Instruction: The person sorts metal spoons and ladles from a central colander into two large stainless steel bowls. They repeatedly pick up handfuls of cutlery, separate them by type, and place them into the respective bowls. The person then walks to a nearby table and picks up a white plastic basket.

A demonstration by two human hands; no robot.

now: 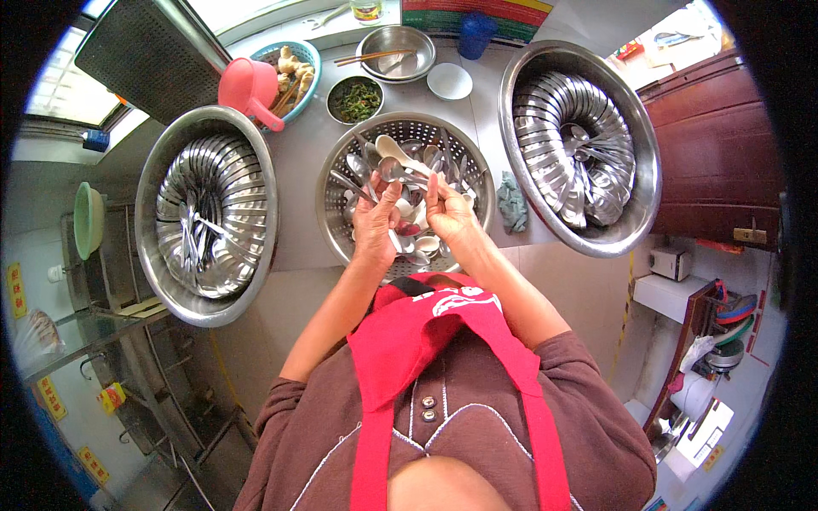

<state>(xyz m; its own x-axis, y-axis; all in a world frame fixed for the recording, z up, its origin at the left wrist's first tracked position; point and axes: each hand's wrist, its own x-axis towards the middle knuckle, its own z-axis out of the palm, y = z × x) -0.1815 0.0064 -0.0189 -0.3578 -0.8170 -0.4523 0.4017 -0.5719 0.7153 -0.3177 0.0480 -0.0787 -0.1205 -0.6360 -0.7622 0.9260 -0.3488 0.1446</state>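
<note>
Both hands are over a perforated steel colander [329,223] full of mixed spoons. My left hand [376,223] grips metal spoons [348,184], one handle poking out past the fingers. Between the hands is a metal spoon [391,169], its bowl by my left fingertips. My right hand [452,214] pinches that spoon's handle. Close above it, a white spoon [395,148] slants toward my right fingers; whether they touch it is unclear. Loose metal and white spoons [427,244] lie beneath, and something red shows among them. My palms hide part of the pile.
Large steel basins with spoons arranged in rings stand left [144,211] and right [648,172]. Behind the colander are a bowl of greens [355,102], a steel bowl [412,48] with chopsticks, and a white bowl [450,82]. A pink ladle [249,86] and a cloth [512,204] lie nearby.
</note>
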